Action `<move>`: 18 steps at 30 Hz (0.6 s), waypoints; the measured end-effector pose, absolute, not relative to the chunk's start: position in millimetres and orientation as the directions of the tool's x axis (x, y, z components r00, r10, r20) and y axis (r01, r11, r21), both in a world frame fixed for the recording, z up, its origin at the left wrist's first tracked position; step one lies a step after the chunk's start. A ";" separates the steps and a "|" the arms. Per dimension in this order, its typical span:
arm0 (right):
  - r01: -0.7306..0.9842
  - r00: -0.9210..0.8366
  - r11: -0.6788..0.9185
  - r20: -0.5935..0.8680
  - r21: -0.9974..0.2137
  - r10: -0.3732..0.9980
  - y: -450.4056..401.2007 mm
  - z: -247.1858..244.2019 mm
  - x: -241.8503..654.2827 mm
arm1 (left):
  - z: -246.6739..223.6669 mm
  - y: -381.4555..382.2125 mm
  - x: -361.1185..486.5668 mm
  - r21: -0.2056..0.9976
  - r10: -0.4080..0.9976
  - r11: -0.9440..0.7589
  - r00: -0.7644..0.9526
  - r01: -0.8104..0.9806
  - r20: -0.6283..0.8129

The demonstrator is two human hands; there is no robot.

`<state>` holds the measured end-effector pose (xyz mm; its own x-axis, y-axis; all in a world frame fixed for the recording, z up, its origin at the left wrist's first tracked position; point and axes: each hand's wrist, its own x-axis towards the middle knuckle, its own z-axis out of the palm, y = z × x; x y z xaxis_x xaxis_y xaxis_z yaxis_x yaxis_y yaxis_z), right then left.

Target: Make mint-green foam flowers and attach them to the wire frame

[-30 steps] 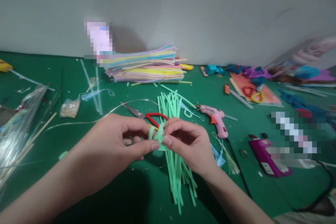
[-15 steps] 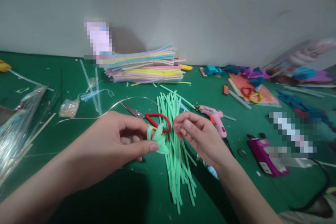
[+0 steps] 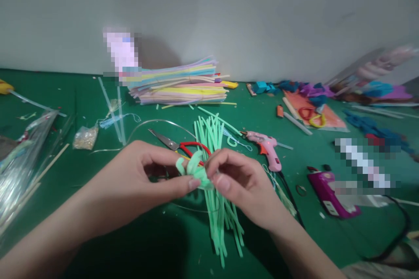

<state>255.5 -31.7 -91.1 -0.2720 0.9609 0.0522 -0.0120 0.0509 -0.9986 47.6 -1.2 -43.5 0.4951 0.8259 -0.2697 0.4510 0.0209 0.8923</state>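
Observation:
Between thumb and fingers, my left hand (image 3: 157, 176) pinches a small looped green piece (image 3: 200, 174) made of fuzzy strips. My right hand (image 3: 238, 178) is closed at the right side of that piece, thumb and fingertips touching it. Beneath both hands lies a bundle of long green pipe cleaners (image 3: 218, 213). Red-handled scissors (image 3: 170, 141) rest just behind the hands, their blades pointing left. A thin wire (image 3: 157, 121) curves around behind my left hand.
A pink glue gun (image 3: 270, 152) lies right of the bundle. Multicoloured pipe cleaners (image 3: 183, 83) are stacked by the wall. A purple device (image 3: 330, 196) is at the right, and a bag of beads (image 3: 85, 137) and clear wrappers (image 3: 26, 174) are at the left.
My right hand has moved left and down onto the green piece, from a spot just right of it. The thin wire has shifted, with a curve now visible below the hands.

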 end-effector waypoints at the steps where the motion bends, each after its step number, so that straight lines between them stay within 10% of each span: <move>1: -0.023 -0.283 0.048 0.053 -0.999 0.958 -34.4 -90.2 253.0 | -43.9 -0.3 47.4 0.894 0.817 0.033 0.504 0.447 -0.282; 12: -0.138 -0.131 0.006 0.024 -0.990 0.991 -34.8 -95.6 241.1 | -45.1 0.4 47.0 0.922 0.816 0.126 0.491 0.367 -0.306; 18: -0.273 -0.346 -0.095 0.006 -0.957 0.938 -9.7 -99.7 253.3 | -44.1 0.7 41.3 0.908 0.745 0.157 0.556 0.389 -0.367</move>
